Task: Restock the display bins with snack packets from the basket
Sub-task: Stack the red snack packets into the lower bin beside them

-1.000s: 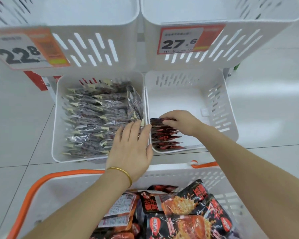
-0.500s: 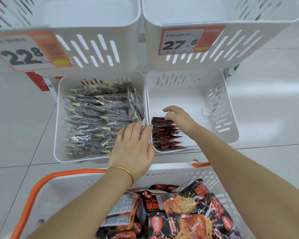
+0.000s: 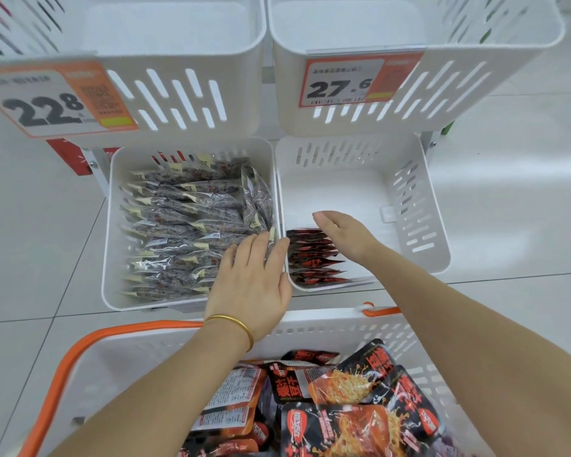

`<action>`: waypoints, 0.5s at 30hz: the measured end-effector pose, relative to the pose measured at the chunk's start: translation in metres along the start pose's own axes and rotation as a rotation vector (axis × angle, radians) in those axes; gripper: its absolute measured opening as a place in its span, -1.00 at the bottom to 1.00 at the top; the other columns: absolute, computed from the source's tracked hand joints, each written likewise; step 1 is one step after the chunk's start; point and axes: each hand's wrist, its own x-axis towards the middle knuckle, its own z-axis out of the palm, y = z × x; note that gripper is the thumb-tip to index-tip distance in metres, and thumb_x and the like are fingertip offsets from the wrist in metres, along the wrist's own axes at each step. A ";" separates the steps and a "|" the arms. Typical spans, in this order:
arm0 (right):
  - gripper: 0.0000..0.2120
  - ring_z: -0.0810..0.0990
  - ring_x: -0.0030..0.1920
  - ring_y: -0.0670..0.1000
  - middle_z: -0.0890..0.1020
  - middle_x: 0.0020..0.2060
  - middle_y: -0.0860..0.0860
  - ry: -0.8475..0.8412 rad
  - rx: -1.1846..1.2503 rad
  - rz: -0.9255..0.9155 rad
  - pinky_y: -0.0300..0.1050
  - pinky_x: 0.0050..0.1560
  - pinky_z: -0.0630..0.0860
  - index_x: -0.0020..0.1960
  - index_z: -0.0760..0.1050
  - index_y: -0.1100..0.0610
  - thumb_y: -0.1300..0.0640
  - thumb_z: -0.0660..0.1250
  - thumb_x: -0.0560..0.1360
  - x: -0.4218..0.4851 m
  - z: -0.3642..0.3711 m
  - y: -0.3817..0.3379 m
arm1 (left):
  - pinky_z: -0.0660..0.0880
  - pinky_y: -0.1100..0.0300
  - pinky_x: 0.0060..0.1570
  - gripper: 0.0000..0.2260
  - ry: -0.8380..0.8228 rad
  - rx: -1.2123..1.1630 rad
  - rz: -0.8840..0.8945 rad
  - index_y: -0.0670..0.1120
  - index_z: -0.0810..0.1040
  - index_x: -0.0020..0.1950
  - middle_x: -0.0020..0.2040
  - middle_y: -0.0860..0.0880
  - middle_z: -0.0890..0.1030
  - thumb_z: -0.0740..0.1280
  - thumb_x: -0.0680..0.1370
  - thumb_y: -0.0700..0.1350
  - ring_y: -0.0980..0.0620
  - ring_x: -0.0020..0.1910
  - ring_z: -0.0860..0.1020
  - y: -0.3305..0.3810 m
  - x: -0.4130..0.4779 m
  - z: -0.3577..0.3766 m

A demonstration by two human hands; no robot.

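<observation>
head view, the only one here: i'd call this restock early-to-middling. the lower left bin (image 3: 112, 225), centre-left of the frame, is packed with rows of grey see-through packets (image 3: 178, 225). the lower right bin (image 3: 422, 206) only has one short row of red-and-black packets (image 3: 314, 255) standing along its front left corner, and the rest of its floor is bare white. the two upper bins, with the 22.8 price tag (image 3: 53, 100) and the 27.6 price tag (image 3: 343, 82), show no packets in the parts i can see. the basket (image 3: 310, 328) with the orange handle (image 3: 63, 367) at the bottom of the frame has plenty of snack packets (image 3: 343, 407) piled in it, so most of the work looks left to do.

hands: neither holds anything. the left hand (image 3: 251, 285), gold bangle (image 3: 231, 324) on the wrist, lies flat with fingers straight and close together over the front right corner of the lower left bin, fingertips at the wall between the two bins. the right hand (image 3: 346, 235) is loose and spread open over the back end of the red row. can't tell if it touches the packets.
</observation>
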 end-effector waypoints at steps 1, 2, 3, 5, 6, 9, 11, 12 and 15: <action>-0.56 0.33 0.39 0.00 0.42 0.38 0.01 0.028 0.007 -0.017 -0.24 0.25 0.18 0.40 0.38 0.11 -0.09 0.07 0.62 -0.005 -0.005 -0.003 | 0.46 -0.11 0.16 -0.54 0.000 0.001 0.001 -0.13 0.47 0.30 0.21 -0.18 0.53 0.03 0.49 0.00 -0.18 0.19 0.50 0.000 0.000 0.000; -0.57 0.33 0.39 -0.02 0.42 0.38 0.00 0.057 0.004 -0.039 -0.26 0.24 0.17 0.39 0.39 0.11 -0.07 0.07 0.62 -0.012 -0.012 -0.006 | 0.46 -0.11 0.15 -0.53 0.000 0.000 0.001 -0.13 0.47 0.30 0.21 -0.18 0.53 0.03 0.49 -0.01 -0.18 0.18 0.50 0.000 0.000 -0.001; -0.59 0.34 0.38 -0.04 0.44 0.37 -0.01 0.092 0.003 -0.062 -0.28 0.25 0.17 0.37 0.41 0.10 -0.06 0.08 0.63 -0.022 -0.019 -0.009 | 0.45 -0.11 0.15 -0.53 -0.007 -0.004 0.001 -0.13 0.46 0.30 0.21 -0.18 0.53 0.02 0.49 -0.01 -0.18 0.19 0.49 0.000 0.000 -0.002; -0.65 0.39 0.32 -0.08 0.49 0.30 -0.05 0.183 0.050 -0.099 -0.30 0.24 0.21 0.32 0.46 0.08 -0.02 0.12 0.62 -0.053 -0.034 -0.020 | 0.43 -0.12 0.15 -0.52 -0.017 0.003 -0.006 -0.13 0.46 0.31 0.21 -0.18 0.52 0.00 0.49 -0.01 -0.19 0.19 0.48 0.000 0.000 -0.006; -0.69 0.43 0.26 -0.11 0.52 0.25 -0.07 0.229 0.105 -0.105 -0.32 0.22 0.25 0.28 0.50 0.07 0.01 0.14 0.62 -0.073 -0.040 -0.025 | 0.42 -0.12 0.14 -0.52 -0.019 0.009 -0.009 -0.13 0.46 0.31 0.21 -0.19 0.52 0.00 0.49 -0.01 -0.19 0.19 0.48 0.000 0.000 -0.008; -0.81 0.54 0.07 -0.12 0.61 0.05 -0.12 0.295 0.281 -0.089 -0.23 0.12 0.43 0.13 0.57 0.01 0.11 0.24 0.58 -0.146 -0.046 -0.029 | 0.39 -0.10 0.12 -0.53 -0.021 0.062 0.000 -0.15 0.43 0.32 0.19 -0.21 0.50 -0.01 0.51 -0.01 -0.21 0.17 0.46 0.002 -0.002 -0.012; -0.84 0.59 -0.01 -0.06 0.65 -0.03 -0.05 0.290 0.304 -0.050 -0.13 0.03 0.50 0.07 0.59 0.00 0.16 0.29 0.54 -0.194 -0.038 -0.017 | 0.34 -0.11 0.17 -0.56 -0.065 0.132 0.004 -0.14 0.33 0.38 0.23 -0.20 0.46 0.01 0.56 0.00 -0.20 0.21 0.39 0.005 -0.004 -0.017; -0.83 0.59 -0.06 -0.06 0.66 -0.05 -0.02 0.274 0.247 -0.010 -0.10 -0.01 0.51 0.07 0.59 0.01 0.17 0.30 0.53 -0.212 -0.032 -0.009 | 0.32 -0.12 0.21 -0.56 -0.078 0.136 -0.001 -0.13 0.29 0.40 0.25 -0.19 0.44 0.03 0.57 0.01 -0.19 0.23 0.37 0.007 -0.005 -0.020; -0.67 0.57 0.03 0.00 0.59 0.15 0.09 0.146 -0.086 0.202 -0.07 0.07 0.49 0.30 0.45 0.09 0.17 0.29 0.54 -0.233 -0.010 0.018 | 0.35 -0.11 0.17 -0.52 -0.006 -0.006 -0.018 -0.17 0.36 0.35 0.23 -0.20 0.47 -0.01 0.54 0.03 -0.20 0.21 0.41 0.020 -0.021 -0.038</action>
